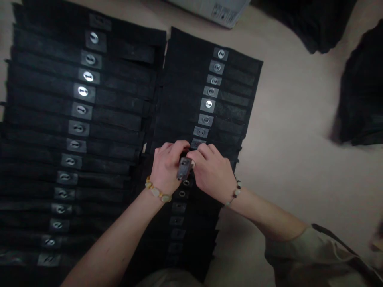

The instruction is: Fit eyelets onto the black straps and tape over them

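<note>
My left hand (167, 164) and my right hand (212, 169) meet over the right-hand row of black fabric panels (191, 79). A small dark grey rectangular piece (184, 168) with round spots on it shows between them; its kind is unclear. Both hands are closed, fingers bent and thumbs drawn in around this piece. The fingertips are partly hidden, as are the panels beneath. Each panel carries a grey patch (206, 119) with a round silvery metal snap (208, 104). Beaded bracelets circle both wrists.
On the left lies another overlapping row of black panels (113, 115) with the same patches and metal discs. A printed white box (209, 10) stands at the top. Dark cloth-like heaps (363, 91) rest at the right on the pale floor (287, 131).
</note>
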`<action>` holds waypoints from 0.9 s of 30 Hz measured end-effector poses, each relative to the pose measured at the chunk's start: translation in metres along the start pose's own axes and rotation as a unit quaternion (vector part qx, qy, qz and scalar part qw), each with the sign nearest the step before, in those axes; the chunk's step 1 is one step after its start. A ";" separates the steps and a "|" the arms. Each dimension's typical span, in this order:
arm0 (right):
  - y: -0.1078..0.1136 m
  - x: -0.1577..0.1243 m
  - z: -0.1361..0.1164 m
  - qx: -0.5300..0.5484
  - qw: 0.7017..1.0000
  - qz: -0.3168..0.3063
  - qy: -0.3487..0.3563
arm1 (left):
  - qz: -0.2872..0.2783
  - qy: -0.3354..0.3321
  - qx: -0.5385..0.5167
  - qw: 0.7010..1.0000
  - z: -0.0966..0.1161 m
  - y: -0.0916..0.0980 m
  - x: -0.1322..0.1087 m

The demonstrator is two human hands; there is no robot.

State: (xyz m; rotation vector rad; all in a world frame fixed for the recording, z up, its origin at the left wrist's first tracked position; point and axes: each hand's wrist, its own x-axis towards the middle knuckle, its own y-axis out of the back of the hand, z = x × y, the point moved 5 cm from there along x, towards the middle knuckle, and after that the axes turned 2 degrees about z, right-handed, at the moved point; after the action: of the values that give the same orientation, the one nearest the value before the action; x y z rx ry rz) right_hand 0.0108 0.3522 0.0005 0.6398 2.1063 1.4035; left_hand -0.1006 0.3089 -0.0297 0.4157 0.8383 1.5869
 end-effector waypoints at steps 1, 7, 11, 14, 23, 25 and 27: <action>0.000 -0.001 0.000 0.000 1.000 0.002 0.003 | -0.002 0.001 0.001 1.000 0.000 0.000 0.000; -0.008 -0.017 0.024 0.186 0.975 0.126 0.005 | -0.007 -0.003 0.018 1.000 0.006 0.004 0.004; -0.003 -0.018 0.055 0.334 0.909 0.250 -0.023 | 0.018 -0.066 0.046 0.997 0.015 0.003 0.018; -0.001 -0.008 0.069 0.360 0.896 0.259 -0.024 | 0.038 -0.095 0.067 0.993 0.015 -0.002 0.028; -0.009 0.006 0.072 0.342 0.920 0.189 -0.017 | 0.031 -0.061 0.043 0.997 0.012 -0.003 0.036; -0.008 0.008 0.065 0.302 0.937 0.174 -0.007 | 0.027 -0.053 0.041 0.997 0.012 -0.002 0.037; -0.005 0.012 0.058 0.240 0.959 0.147 -0.002 | 0.022 -0.042 0.039 0.998 0.012 -0.001 0.038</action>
State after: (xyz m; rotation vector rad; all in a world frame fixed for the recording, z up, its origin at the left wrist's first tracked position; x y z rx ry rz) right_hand 0.0390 0.3976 -0.0253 1.1851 2.4440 1.0187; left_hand -0.0996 0.3490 -0.0300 0.5559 0.8334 1.5702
